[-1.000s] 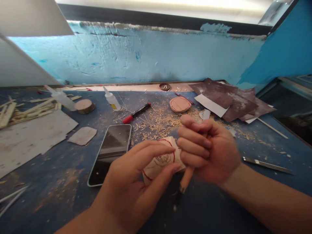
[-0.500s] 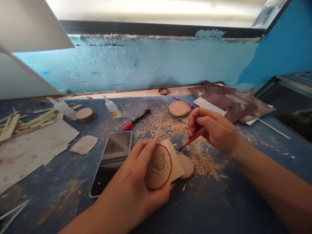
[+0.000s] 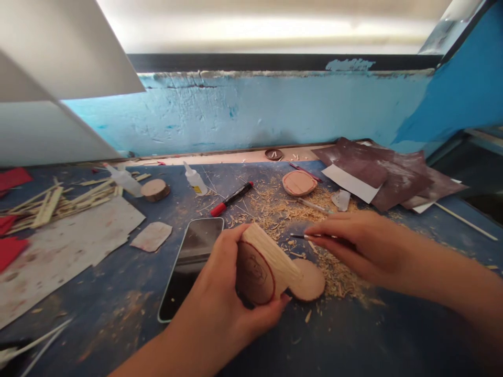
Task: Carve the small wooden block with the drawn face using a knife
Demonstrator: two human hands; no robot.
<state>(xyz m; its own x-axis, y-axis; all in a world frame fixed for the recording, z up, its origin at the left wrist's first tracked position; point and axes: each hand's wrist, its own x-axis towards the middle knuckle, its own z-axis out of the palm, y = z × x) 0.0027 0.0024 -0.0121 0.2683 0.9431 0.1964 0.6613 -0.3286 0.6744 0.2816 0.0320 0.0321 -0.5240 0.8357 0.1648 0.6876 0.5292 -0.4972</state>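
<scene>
My left hand (image 3: 220, 283) is closed around a pale wooden block (image 3: 271, 256), gripping it by the edges. On its tilted face are a red-outlined circle and a small dark drawing. A flat wood slice (image 3: 308, 283) lies on the table against the block's right end. My right hand (image 3: 353, 246) is over the shavings to the right, palm down. Its thumb and fingers pinch a thin carving tool (image 3: 299, 236), whose dark tip points left toward the block; most of the handle is hidden by the fingers.
A phone (image 3: 188, 272) lies left of the block. Beyond are a red marker (image 3: 231, 199), a glue bottle (image 3: 195, 179), a red-marked wood slice (image 3: 299, 182) and wood shavings (image 3: 275, 209). Sandpaper sheets (image 3: 393, 173) lie back right; wood strips (image 3: 51, 204) and grey board (image 3: 70, 251) are left.
My left hand has tipped the block, so its thick pale side shows more. My right hand has moved right and down, turned flatter, with the tool lying lower and more level.
</scene>
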